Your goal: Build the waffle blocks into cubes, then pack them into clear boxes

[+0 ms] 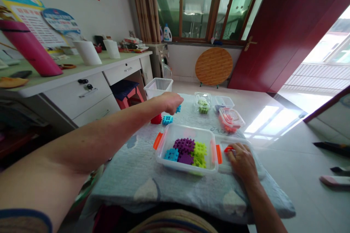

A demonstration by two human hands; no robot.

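Note:
My left hand reaches across to the far part of the table, its fingers closed on a blue building block that shows partly beneath them. Just nearer lie a red block and another blue block. Below, a clear plastic box with orange clips holds purple blocks, lime green blocks and a blue block. My right hand rests over a clear lid, its fingertips on a small red-orange piece; whether that is a block or a clip is unclear.
Beyond stand a clear tub, a box of green pieces, a box with purplish pieces and a lidded box of red-orange pieces. A patterned cloth covers the table. A desk stands at left.

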